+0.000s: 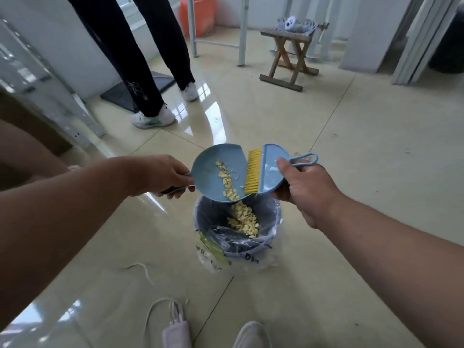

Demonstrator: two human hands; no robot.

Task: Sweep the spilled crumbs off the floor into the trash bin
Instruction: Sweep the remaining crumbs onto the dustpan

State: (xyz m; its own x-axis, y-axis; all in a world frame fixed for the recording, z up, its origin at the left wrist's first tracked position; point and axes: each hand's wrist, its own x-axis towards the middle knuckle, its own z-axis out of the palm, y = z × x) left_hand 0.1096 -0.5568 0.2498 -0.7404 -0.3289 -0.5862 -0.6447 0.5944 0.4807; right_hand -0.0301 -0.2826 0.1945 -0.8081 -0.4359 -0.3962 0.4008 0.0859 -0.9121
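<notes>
Left hand (160, 175) grips blue dustpan (216, 177) handle, pan tilted over lined trash bin (236, 232); yellow crumbs (229, 183) on pan and in bin. Right hand (305, 190) clamps blue brush (266, 169), yellow bristles (252, 170) against pan.

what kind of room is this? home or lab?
Hard to say; probably a sparse indoor workspace rather than a furnished home. Glossy tiled floor, white metal frame posts, a wooden folding stool, and a power strip lying loose on the floor.
</notes>
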